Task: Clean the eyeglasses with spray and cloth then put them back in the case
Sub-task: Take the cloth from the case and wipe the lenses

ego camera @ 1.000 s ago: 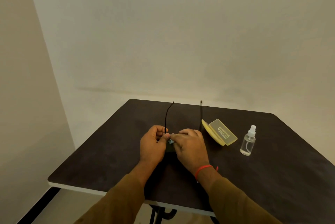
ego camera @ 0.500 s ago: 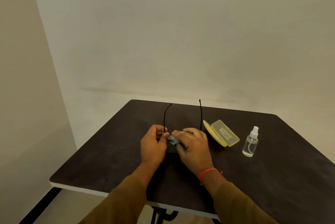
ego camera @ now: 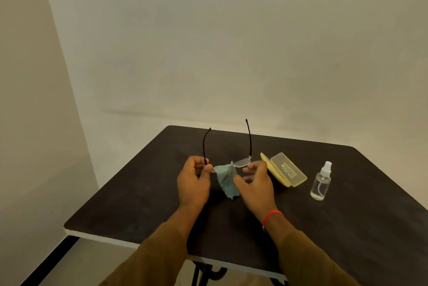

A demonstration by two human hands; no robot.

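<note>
Thin black-armed eyeglasses [ego camera: 242, 162] are held above the dark table [ego camera: 139, 204], arms pointing away from me. My left hand [ego camera: 193, 181] pinches their left end, next to the hinge. A pale blue-green cloth [ego camera: 225, 180] hangs over the left lens and hides it. My right hand [ego camera: 257, 186] is beside the cloth with fingers spread, thumb against the cloth's edge, fingertips just under the bare right lens. An open yellow case [ego camera: 286, 169] lies right of my hands. A clear spray bottle [ego camera: 320, 183] with a white nozzle stands upright farther right.
The table stands in a corner of plain pale walls. Its near edge runs under my forearms, and its left edge drops to the floor and a dark skirting strip [ego camera: 46, 260].
My right hand has loosened and slid right off the left lens, so the cloth now hangs unfolded. The glasses have lifted slightly, exposing the right lens.
</note>
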